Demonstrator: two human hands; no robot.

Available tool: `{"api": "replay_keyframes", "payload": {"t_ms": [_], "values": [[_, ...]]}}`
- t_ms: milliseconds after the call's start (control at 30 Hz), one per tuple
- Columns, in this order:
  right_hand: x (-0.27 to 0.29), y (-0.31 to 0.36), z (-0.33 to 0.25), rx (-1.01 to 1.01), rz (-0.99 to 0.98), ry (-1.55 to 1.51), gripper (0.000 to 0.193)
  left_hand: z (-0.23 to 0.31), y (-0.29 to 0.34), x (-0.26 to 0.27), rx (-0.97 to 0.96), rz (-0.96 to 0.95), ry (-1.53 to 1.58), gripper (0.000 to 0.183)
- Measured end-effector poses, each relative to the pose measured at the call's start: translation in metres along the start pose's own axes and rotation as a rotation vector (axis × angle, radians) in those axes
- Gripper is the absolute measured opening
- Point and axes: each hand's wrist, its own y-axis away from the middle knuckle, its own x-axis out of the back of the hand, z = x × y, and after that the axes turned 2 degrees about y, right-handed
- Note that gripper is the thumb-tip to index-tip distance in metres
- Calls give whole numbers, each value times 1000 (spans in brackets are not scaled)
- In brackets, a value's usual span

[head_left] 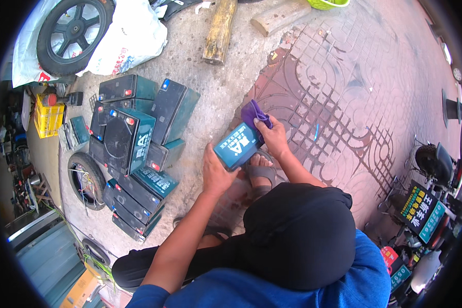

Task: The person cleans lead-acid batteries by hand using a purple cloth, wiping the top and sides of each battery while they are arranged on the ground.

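Note:
A teal and black battery (237, 146) with white lettering is held in front of me, above the ground near my sandalled foot. My left hand (217, 172) grips its near-left end. In my right hand (276, 137) a bunched purple cloth (252, 113) is pinched against the battery's far-right end; the fingertips are partly hidden in its folds. To the left of my hands stands a pile of similar dark batteries (122, 143), several with red and blue terminal caps. They are stacked at various angles, some upright and some lying flat.
A black spoked wheel (75, 28) lies on a white sack (138, 38) at upper left. Two wooden logs (219, 38) and a green basket (329, 4) are at the far side. A tyre (84, 180) and a yellow crate (47, 120) flank the pile. Motorbikes (439, 164) stand at right.

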Motion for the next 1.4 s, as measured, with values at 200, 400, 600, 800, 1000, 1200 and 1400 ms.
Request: {"api": "replay_keyframes", "payload": {"t_ms": [200,400,600,800,1000,1200,1400], "values": [[1,11,8,-47,22,-172,26,22,6,11,-119,35,-258,140],[-3,11,6,-174,39,-328,23,74,-51,-1,-100,-159,-450,136],[3,12,-9,-189,127,-477,25,73,-78,8,9,-260,-293,121],[19,31,-64,-29,4,-234,28,56,-65,14,-92,-8,80,113],[-4,38,-59,687,-94,389,47,53,-57,-12,-182,147,239,103],[-13,48,-61,868,-235,413,45,51,-58,-11,-290,128,194,67],[-17,19,-51,791,-105,439,44,49,-43,-9,-67,158,112,90]]}}
